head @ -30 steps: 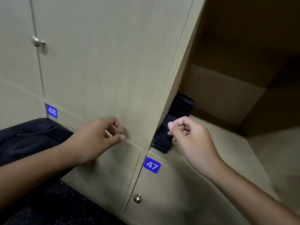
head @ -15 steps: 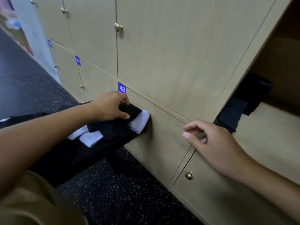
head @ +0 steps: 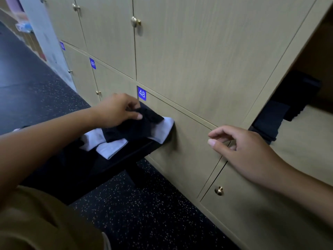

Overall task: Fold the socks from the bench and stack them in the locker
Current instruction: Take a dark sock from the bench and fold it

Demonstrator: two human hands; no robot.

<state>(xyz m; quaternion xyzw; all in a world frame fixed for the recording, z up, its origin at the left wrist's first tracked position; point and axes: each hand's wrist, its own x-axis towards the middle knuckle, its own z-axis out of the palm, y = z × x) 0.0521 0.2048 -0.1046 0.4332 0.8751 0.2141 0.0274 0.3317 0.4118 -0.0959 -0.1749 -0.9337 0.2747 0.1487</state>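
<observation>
A black sock point(head: 137, 126) lies on top of white socks point(head: 111, 147) at the end of a dark bench point(head: 115, 165) below locker 48. My left hand point(head: 117, 110) pinches the black sock with thumb and fingers. My right hand point(head: 239, 148) hovers in front of the locker doors with loosely curled fingers and holds nothing. At the right, the open locker point(head: 306, 141) holds a stack of folded black socks point(head: 281, 112) near its left wall.
Closed beige locker doors with brass knobs point(head: 219, 190) and blue number tags fill the wall. A black speckled floor point(head: 144, 204) runs below. My tan-clad leg point(head: 41, 222) is at the bottom left.
My view swung left from the open locker to the bench. My left hand went to the sock pile and took hold of the black sock. My right hand drew back from the stack.
</observation>
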